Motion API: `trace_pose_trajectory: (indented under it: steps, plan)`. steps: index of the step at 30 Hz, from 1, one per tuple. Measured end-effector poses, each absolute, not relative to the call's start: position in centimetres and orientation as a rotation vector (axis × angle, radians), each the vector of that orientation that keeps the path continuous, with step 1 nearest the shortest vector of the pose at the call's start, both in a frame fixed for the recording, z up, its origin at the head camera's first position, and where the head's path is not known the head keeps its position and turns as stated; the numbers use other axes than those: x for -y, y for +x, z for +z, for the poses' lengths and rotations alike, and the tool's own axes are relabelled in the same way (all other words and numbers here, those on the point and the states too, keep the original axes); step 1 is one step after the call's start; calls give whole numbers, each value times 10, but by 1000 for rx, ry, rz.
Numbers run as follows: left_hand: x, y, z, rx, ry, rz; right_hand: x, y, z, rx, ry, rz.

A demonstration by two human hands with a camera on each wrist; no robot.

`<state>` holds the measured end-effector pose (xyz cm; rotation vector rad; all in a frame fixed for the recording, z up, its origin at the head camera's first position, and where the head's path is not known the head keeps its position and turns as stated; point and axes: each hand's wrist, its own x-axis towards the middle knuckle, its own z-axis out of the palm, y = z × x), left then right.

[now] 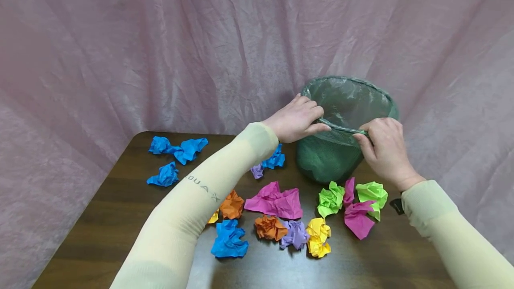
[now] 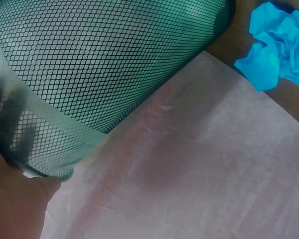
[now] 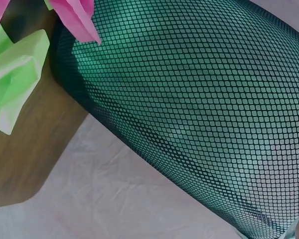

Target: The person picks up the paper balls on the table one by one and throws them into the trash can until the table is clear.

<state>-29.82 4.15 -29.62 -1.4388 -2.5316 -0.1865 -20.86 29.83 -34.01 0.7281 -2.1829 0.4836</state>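
A green mesh wastebasket [image 1: 327,162] stands at the back right of the table, lined with a clear plastic bag [image 1: 341,97] folded over its rim. My left hand [image 1: 295,118] grips the rim's near left side, its fingers over the edge and its thumb along the outside. On the near right side, my right hand [image 1: 383,146] pinches the same rim and the folded bag, thumb toward the left hand. From the left wrist, the bag's fold overlaps the mesh [image 2: 89,55] beside the thumb. The right wrist view is filled mostly by the mesh wall [image 3: 189,109].
Crumpled papers lie about the dark wooden table [image 1: 108,217]: a magenta sheet [image 1: 277,202], an orange ball [image 1: 271,228], a yellow one [image 1: 319,237], a green one [image 1: 331,200] and several blue pieces [image 1: 164,175]. A pink curtain [image 1: 201,48] hangs behind.
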Motion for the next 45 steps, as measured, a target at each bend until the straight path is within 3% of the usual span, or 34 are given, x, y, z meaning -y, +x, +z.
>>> trace_pose_trajectory:
  steps: [45]
  plan:
    - [32, -282, -298, 2570, -1334, -333, -234, -228, -346, 2090, 850, 566]
